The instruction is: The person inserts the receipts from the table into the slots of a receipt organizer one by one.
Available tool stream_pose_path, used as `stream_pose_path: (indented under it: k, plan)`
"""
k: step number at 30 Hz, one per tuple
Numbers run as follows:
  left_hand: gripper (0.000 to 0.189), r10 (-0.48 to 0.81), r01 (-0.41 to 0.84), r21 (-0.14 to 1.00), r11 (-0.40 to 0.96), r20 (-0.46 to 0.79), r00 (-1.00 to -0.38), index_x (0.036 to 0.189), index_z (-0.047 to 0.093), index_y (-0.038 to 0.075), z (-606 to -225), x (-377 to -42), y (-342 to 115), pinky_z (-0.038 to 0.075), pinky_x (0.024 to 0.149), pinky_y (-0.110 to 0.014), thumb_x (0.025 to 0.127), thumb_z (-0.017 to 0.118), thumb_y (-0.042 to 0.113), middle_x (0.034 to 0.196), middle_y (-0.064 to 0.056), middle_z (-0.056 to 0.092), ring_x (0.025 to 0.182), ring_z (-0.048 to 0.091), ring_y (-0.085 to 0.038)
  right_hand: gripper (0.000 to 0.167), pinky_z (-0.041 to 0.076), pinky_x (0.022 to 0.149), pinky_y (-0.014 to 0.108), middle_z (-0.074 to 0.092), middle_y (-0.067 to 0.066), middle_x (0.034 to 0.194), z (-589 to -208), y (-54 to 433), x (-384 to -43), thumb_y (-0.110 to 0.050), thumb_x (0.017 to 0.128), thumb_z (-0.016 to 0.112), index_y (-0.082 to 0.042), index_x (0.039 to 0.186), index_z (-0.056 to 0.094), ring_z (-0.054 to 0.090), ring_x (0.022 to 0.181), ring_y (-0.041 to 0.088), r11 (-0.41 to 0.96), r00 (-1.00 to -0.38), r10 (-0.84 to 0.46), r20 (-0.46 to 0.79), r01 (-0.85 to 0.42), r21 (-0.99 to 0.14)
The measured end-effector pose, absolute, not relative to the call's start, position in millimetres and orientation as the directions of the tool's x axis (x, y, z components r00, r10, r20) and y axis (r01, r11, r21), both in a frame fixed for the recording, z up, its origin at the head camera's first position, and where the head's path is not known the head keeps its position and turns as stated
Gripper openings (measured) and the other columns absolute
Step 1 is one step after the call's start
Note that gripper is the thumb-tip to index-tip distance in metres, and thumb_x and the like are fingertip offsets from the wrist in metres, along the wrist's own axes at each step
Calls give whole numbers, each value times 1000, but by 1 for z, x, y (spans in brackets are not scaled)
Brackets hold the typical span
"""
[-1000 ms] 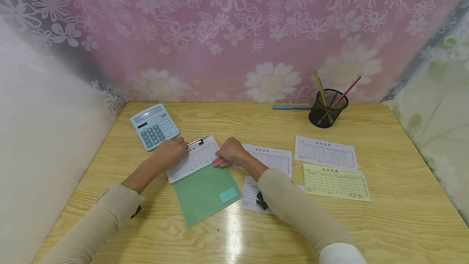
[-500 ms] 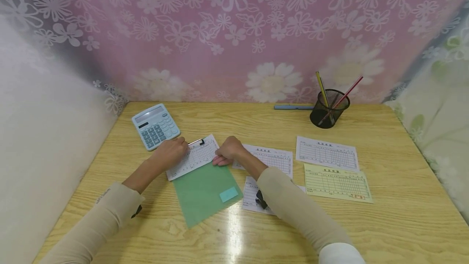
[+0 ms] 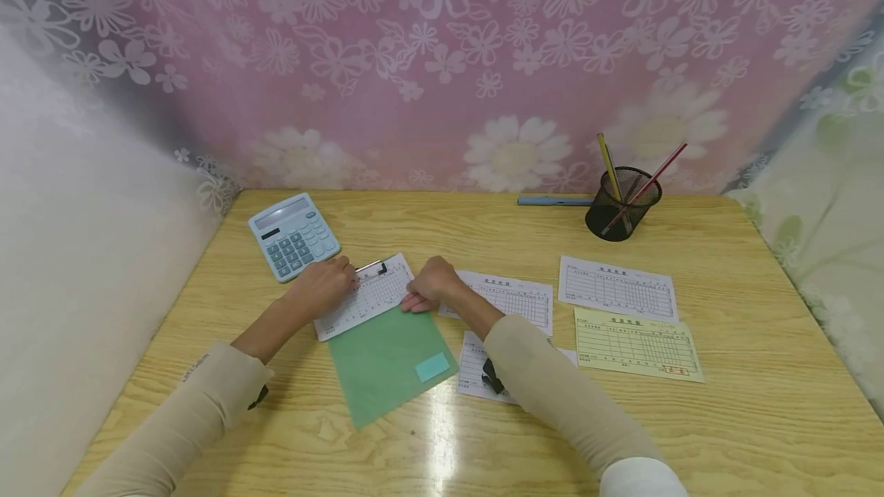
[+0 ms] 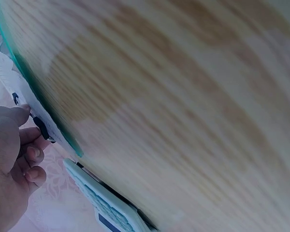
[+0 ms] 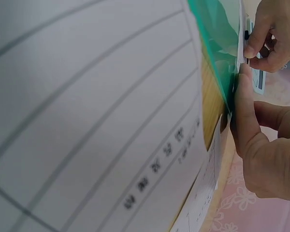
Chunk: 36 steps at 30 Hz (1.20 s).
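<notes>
A white printed form [image 3: 364, 304] lies over the upper part of a green translucent folder [image 3: 383, 374], which bears a light-blue label [image 3: 432, 366]. My left hand [image 3: 323, 287] pinches a black clip [image 4: 40, 126] with a silver bar at the form's top edge; thumb and fingertips meet there in the left wrist view. At the form's right edge, my right hand [image 3: 433, 282] pinches the paper, its lower fingers against the green folder. In the right wrist view, the right hand [image 5: 266, 154] reaches close to the left hand [image 5: 275, 36].
A light-blue calculator [image 3: 293, 236] sits just behind my left hand. White forms [image 3: 507, 301] lie right of the folder, one partly under my right forearm. Farther right are another white form [image 3: 617, 287] and a yellow one [image 3: 638, 347]. A mesh pencil cup [image 3: 621, 205] and blue pen [image 3: 552, 201] stand behind.
The clipped form has shifted slightly upward on the green folder since one second ago. Both hands keep their hold and have barely moved.
</notes>
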<state>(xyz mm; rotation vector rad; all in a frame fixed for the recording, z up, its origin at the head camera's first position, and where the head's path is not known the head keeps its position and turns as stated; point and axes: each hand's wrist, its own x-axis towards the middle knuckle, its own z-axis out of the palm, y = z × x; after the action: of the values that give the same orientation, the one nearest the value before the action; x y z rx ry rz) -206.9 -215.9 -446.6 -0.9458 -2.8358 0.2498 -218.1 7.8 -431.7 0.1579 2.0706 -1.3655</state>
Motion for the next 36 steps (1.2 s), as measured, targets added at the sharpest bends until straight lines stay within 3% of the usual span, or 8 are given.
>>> stream_pose_path:
  k: [5,12,18,23,29,36]
  plan:
    - [21,601,579,-190,793,96,-793,87,68,1,-447,-208,-217,47,54,-29,91,63,22,76,-6,60,63,52,-15,16,57,57,26,70,13,66,-433,8,-218,-5,91,58,8,83,65,70,57,18,532,-812,-230,-536,357,-768]
    - [23,584,569,-152,808,81,-808,86,67,3,-446,-209,-218,48,54,-30,91,63,25,76,-5,60,61,51,-15,31,54,50,25,66,10,56,-425,25,-215,-13,91,62,2,65,68,65,48,17,705,-881,-264,-393,102,-702]
    - [25,572,562,-124,818,82,-816,87,66,4,-444,-208,-218,47,53,-30,91,64,28,77,-5,60,61,52,-14,21,57,58,28,69,11,70,-410,62,-214,-21,91,64,0,91,68,69,60,19,694,-890,-294,-348,52,-718]
    - [25,566,556,-114,823,99,-818,90,67,5,-448,-210,-221,47,52,-29,91,64,30,79,-4,61,61,53,-14,35,57,68,32,69,14,93,-400,103,-215,-26,90,64,0,114,62,69,77,24,680,-887,-340,-312,-2,-734]
    - [26,564,555,-102,826,116,-818,93,68,6,-450,-211,-221,47,53,-29,90,64,32,80,-4,61,62,53,-14,44,52,80,39,63,16,113,-391,162,-211,-31,92,62,-1,123,59,61,100,29,695,-900,-384,-204,-136,-706]
    - [25,544,538,-86,839,122,-830,92,68,6,-448,-211,-222,47,53,-29,89,66,30,79,-4,60,61,54,-14,49,49,87,46,63,20,116,-389,231,-204,-33,93,61,2,126,56,59,107,34,724,-934,-309,-178,-110,-681]
